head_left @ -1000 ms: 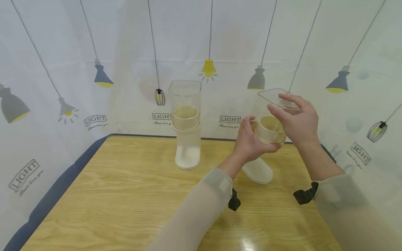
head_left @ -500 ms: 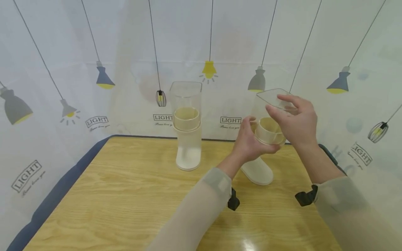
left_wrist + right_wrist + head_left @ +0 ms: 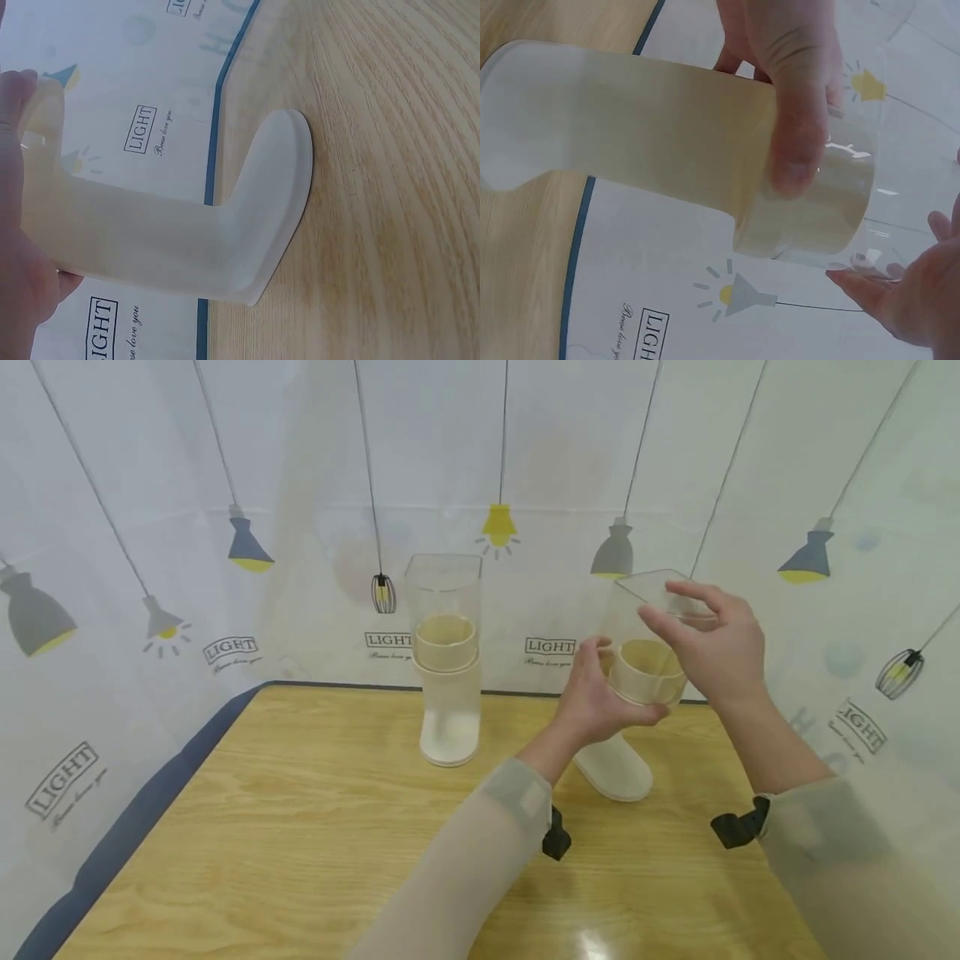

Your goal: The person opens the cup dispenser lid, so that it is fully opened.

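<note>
On the right of the table rises a cream-white stand (image 3: 618, 770) with a long rounded foot and a ring-shaped collar (image 3: 633, 683) at its top. My left hand (image 3: 596, 706) grips this collar, its thumb across the front in the right wrist view. A clear see-through container (image 3: 626, 614) with a squarish rim fits around the collar and reaches above it. Near that rim my right hand (image 3: 723, 647) holds the container between thumb and fingers. In the left wrist view the stand's foot (image 3: 277, 172) rests on the wood.
A matching white stand (image 3: 450, 731) with its own clear container (image 3: 442, 578) stands upright to the left. Both are near the back edge of the wooden table (image 3: 300, 827). Behind hangs a pale sheet (image 3: 315, 552) printed with lamps, and blue edging runs along the table.
Over the last half second my right hand has shifted slightly right, and the clear container's rim has moved a little with it. My left hand and both stands stay in place.
</note>
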A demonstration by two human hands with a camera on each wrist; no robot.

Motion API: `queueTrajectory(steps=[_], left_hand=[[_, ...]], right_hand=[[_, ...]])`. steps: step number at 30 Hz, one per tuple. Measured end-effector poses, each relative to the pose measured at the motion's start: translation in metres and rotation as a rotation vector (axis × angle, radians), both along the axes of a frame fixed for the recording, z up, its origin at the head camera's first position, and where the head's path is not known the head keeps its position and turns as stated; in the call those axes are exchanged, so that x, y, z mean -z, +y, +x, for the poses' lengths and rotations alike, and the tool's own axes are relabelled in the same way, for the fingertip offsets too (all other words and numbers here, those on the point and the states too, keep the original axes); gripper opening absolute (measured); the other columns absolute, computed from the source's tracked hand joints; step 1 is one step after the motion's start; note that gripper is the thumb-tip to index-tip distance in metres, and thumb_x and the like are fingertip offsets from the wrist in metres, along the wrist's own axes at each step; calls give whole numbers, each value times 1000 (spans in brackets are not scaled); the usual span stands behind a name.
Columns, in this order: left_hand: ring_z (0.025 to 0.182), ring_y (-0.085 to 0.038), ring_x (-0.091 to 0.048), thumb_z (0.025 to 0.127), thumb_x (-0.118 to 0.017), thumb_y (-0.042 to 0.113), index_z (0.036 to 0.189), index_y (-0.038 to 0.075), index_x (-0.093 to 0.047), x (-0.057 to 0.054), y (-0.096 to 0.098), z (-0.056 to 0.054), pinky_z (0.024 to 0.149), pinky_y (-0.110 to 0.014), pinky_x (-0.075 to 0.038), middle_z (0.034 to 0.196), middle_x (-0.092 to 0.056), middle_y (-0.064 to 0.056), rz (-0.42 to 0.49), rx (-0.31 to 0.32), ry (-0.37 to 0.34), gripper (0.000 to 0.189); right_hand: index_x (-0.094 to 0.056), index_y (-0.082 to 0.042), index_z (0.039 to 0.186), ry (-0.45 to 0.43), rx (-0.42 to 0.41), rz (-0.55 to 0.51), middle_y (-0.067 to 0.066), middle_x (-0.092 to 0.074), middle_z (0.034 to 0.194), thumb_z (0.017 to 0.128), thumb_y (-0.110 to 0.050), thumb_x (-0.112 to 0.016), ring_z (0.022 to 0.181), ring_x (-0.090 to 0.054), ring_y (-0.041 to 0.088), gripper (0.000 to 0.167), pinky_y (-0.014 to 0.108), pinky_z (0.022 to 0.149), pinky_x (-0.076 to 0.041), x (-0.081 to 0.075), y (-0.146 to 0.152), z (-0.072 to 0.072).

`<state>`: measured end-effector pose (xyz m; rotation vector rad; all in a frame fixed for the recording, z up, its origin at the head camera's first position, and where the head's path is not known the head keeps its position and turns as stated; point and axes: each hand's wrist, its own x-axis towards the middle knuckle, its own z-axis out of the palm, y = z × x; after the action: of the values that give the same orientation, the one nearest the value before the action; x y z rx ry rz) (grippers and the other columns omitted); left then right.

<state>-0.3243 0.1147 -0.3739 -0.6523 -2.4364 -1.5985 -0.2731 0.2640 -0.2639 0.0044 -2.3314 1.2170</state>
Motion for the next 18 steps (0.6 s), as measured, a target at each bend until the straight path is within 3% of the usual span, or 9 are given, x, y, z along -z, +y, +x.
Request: queueTrajectory(steps=[3, 6, 10, 15, 18], left_hand=[[128, -15, -61, 71, -103, 46, 162, 22, -28, -1, -1, 0, 100, -27, -57, 156, -49, -3, -9, 1, 2, 120], [128, -15, -61, 71, -104, 46, 162, 22, -28, -2, -1, 1, 100, -27, -57, 157, -50, -3, -10, 7, -9, 121], [131, -16, -60, 70, -104, 46, 163, 22, -28, -3, -1, 0, 103, -28, -56, 157, -50, -4, -15, 12, -10, 122], [131, -15, -59, 70, -104, 46, 162, 22, -27, -5, -2, -1, 103, -28, -55, 155, -50, -4, -38, 12, 10, 122], [129, -14, -59, 71, -104, 45, 162, 20, -27, -5, -4, -2, 102, -26, -55, 154, -51, -5, -30, 28, 12, 121]], right_hand=[[-65, -34, 153, -39, -12, 3, 12, -39, 171, 94, -63, -80, 138, -67, 34, 67, 19, 83, -53, -2, -1, 1], [-59, -30, 160, -38, -47, 61, 20, -37, 170, 94, -59, -83, 143, -61, 43, 76, 43, 101, -59, -5, -1, 4], [-51, -27, 166, -56, -67, 196, 25, -37, 172, 94, -59, -82, 143, -58, 54, 85, 72, 111, -51, -11, 5, 7], [-50, -27, 166, -90, -62, 232, 18, -36, 176, 94, -67, -77, 142, -59, 53, 87, 74, 104, -54, -15, 10, 7], [-52, -25, 165, -60, -47, 246, 24, -40, 171, 94, -64, -79, 139, -62, 53, 86, 71, 103, -56, -14, 5, 10]])
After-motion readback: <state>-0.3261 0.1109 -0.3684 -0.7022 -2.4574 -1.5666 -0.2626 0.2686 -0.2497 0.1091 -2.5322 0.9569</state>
